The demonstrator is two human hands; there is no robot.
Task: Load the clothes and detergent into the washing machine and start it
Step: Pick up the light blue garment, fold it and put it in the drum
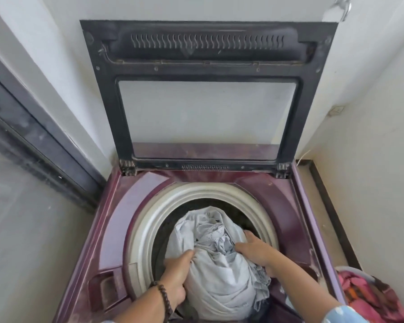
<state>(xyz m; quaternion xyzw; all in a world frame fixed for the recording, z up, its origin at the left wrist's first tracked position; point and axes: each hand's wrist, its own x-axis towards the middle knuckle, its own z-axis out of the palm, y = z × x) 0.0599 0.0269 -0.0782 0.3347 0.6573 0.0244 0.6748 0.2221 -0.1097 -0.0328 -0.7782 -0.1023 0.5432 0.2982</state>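
A maroon top-loading washing machine (287, 206) fills the middle, its dark-framed glass lid (208, 113) standing upright against the wall. A bundle of pale grey-white cloth (219, 276) bulges out of the round drum opening, ringed by a grey rim (149, 224). My left hand (177, 273), with a bead bracelet on the wrist, grips the cloth on its left side. My right hand (257, 250) presses on the cloth's right side, fingers spread over the folds. No detergent is visible.
A basket with pink and red clothes (369, 294) sits at the lower right beside the machine. A recessed tray (107, 287) lies in the machine's front left corner. White walls close in behind and right; a dark-framed glass door (33, 159) stands left.
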